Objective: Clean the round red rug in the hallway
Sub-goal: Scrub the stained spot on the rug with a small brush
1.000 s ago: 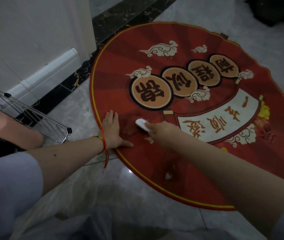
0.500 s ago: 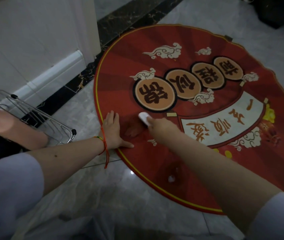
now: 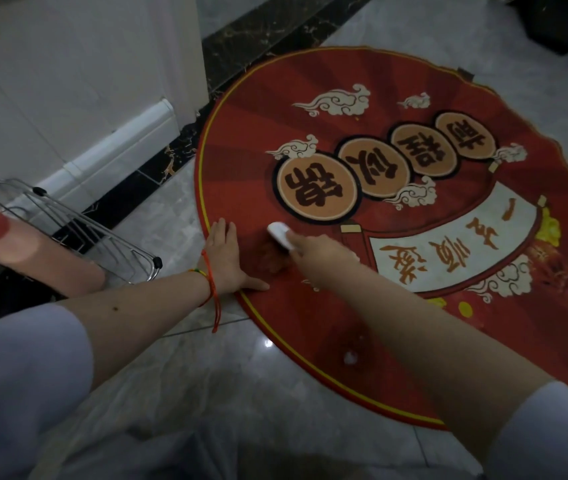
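Note:
The round red rug (image 3: 362, 341) with a yellow border, cloud patterns and large characters lies on the marble floor. My left hand (image 3: 227, 261) lies flat with fingers spread on the rug's left edge, a red string bracelet at the wrist. My right hand (image 3: 320, 254) grips a small white brush (image 3: 280, 233) and holds it against the rug just right of my left hand, beside a dark wet patch (image 3: 272, 261). A small white foamy spot (image 3: 350, 358) sits on the rug nearer to me.
A wire metal rack (image 3: 85, 233) stands on the floor at the left, with a pink bottle (image 3: 33, 251) with a red cap lying across it. A white wall and baseboard (image 3: 119, 143) run behind it. A dark object (image 3: 566, 19) sits at the far right corner.
My right hand has pushed the white brush a little away from me across the wet patch. My left hand stays pressed on the rug's edge.

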Demonstrator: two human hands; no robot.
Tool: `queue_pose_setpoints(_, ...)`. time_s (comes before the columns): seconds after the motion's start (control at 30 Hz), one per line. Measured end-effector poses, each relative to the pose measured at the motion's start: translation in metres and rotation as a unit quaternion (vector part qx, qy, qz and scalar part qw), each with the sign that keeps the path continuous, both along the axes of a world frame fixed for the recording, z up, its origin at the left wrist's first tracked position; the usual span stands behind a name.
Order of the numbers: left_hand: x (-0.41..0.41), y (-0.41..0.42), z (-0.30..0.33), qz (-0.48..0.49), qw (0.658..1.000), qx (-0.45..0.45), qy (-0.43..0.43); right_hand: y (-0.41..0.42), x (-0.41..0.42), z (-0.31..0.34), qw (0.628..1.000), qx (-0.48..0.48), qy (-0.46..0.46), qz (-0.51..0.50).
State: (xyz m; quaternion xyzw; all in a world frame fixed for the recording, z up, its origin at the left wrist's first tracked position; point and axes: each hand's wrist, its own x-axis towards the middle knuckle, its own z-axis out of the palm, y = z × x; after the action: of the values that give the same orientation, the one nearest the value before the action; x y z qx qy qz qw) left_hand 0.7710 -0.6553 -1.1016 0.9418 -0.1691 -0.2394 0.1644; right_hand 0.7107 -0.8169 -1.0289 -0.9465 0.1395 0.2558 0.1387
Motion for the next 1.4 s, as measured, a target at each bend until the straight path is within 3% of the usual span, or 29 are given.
queue_pose_setpoints(0.1,-0.003,0.004,-0.001,-0.004,1.0,-0.01,-0.001,-0.01,0.003,0.0,0.999,-0.032,0.0,-0.038)
queue_pose_setpoints(0.27,-0.004,0.008,-0.003,-0.016,0.999,-0.029,-0.011,0.022,-0.013,0.0,0.999,0.025,-0.025,0.035)
queue_pose_setpoints(0.4,-0.006,0.007,-0.006,-0.014,1.0,-0.024,-0.013,-0.013,-0.002,0.001,0.998,-0.021,-0.001,-0.052)
queue_pose_setpoints(0.57,-0.009,0.007,-0.008,-0.017,0.999,-0.036,-0.035,0.033,-0.021,-0.005,0.998,0.049,-0.03,0.029)
queue_pose_setpoints(0.73,-0.011,0.007,-0.012,-0.028,0.998,-0.012,-0.047,-0.009,-0.004,0.0,0.998,-0.007,-0.01,-0.06)
queue_pose_setpoints(0.9,-0.012,0.005,-0.016,-0.044,0.997,0.001,-0.07,0.021,-0.018,-0.004,0.998,0.044,-0.044,0.013)
queue_pose_setpoints(1.07,-0.015,0.009,-0.021,-0.048,0.995,0.013,-0.088,-0.006,-0.012,0.004,0.999,0.013,-0.014,-0.048)
queue_pose_setpoints(1.23,-0.014,0.009,-0.022,-0.052,0.994,0.003,-0.097,0.027,-0.026,0.0,0.997,0.054,-0.042,0.045)
queue_pose_setpoints(1.4,-0.014,0.009,-0.022,-0.041,0.995,0.009,-0.095,-0.009,-0.011,0.001,0.998,-0.007,-0.024,-0.055)
